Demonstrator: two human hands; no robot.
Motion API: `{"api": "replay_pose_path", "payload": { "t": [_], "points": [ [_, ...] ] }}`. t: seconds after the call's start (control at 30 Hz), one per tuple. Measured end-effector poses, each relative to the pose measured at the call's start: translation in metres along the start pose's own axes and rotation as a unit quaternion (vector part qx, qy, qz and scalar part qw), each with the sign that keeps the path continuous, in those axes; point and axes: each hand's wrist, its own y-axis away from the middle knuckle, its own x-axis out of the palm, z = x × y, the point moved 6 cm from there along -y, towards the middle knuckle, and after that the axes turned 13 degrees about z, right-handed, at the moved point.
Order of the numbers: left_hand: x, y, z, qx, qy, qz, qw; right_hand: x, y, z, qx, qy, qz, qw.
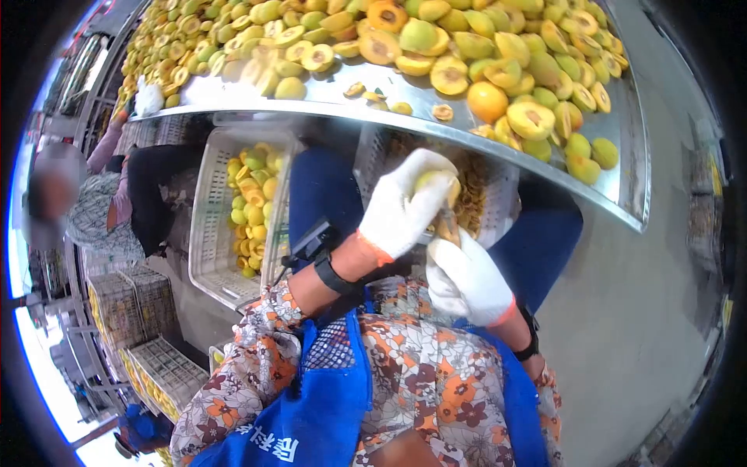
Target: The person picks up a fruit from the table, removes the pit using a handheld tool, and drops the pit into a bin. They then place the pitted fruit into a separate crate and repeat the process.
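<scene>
Both my hands wear white gloves and meet over a crate between my knees. My left hand (405, 204) is closed around a yellow peach piece (426, 181), which shows between its thumb and fingers. Just below it, my right hand (467, 282) grips a short brownish hand tool (447, 224); its tip reaches up to the peach, and its exact kind is hard to make out. Under the hands, the pale plastic crate (498, 204) contains brownish scraps. In front stands a metal table (311, 100) heaped with halved yellow peaches (449, 75).
Left of my knee, a white crate (204, 226) holds peach halves (253, 204). Another person (109, 210) sits at the table further left. Stacked crates (132, 305) of fruit stand behind that person. The table's metal edge (537, 166) runs close beyond my hands. Grey floor (622, 311) extends to the right.
</scene>
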Motion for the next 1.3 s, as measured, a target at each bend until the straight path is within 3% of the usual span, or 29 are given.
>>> {"api": "replay_pose_path", "payload": {
  "t": [0.1,0.13,0.2,0.23,0.3,0.47,0.53,0.57,0.73,0.8,0.87,1.0,1.07,1.13,1.23,1.3],
  "points": [
    [0.005,0.002,0.015,-0.02,0.098,-0.018,0.995,0.006,-0.002,-0.002,0.02,0.018,-0.032,0.999],
    [0.005,0.006,0.011,-0.004,0.021,-0.041,0.999,0.004,-0.001,0.0,0.023,0.049,-0.069,0.996],
    [0.006,0.01,0.014,0.025,0.004,-0.049,0.998,0.002,0.001,0.0,0.031,0.046,-0.068,0.996],
    [0.002,0.009,0.018,0.025,0.004,-0.051,0.998,-0.001,0.001,-0.005,0.044,0.001,-0.035,0.998],
    [0.006,0.004,0.031,-0.05,0.185,0.043,0.98,0.006,0.004,-0.007,0.052,-0.076,0.004,0.996],
    [0.003,0.01,0.026,0.048,0.077,-0.061,0.994,0.01,0.001,-0.007,0.059,-0.148,0.075,0.984],
    [0.006,0.0,0.034,-0.016,0.183,0.028,0.983,0.009,-0.001,-0.009,0.051,-0.173,0.1,0.979],
    [0.008,-0.004,0.037,0.012,0.241,0.077,0.967,0.01,-0.002,-0.01,0.048,-0.194,0.112,0.973],
    [-0.003,-0.013,0.04,0.071,0.2,0.086,0.973,0.003,-0.009,-0.011,0.03,-0.241,0.151,0.958],
    [-0.005,-0.018,0.042,0.035,0.253,0.175,0.951,0.008,-0.013,-0.009,0.022,-0.255,0.2,0.946],
    [-0.013,-0.022,0.035,0.039,0.222,0.23,0.947,0.013,-0.017,-0.012,0.027,-0.265,0.196,0.944],
    [-0.013,-0.023,0.027,0.071,0.282,0.161,0.943,0.025,-0.023,-0.003,0.016,-0.229,0.206,0.951],
    [-0.017,-0.025,0.022,0.087,0.266,0.223,0.934,0.028,-0.023,-0.004,0.019,-0.199,0.187,0.962],
    [-0.027,-0.032,0.023,0.034,0.122,0.295,0.947,0.021,-0.024,-0.012,0.032,-0.215,0.168,0.961],
    [-0.019,-0.025,0.02,0.062,0.103,0.299,0.947,0.019,-0.022,-0.012,0.042,-0.23,0.177,0.956],
    [-0.015,-0.023,0.027,0.078,0.26,0.178,0.946,0.019,-0.023,-0.002,0.029,-0.216,0.178,0.96]
  ]
}}
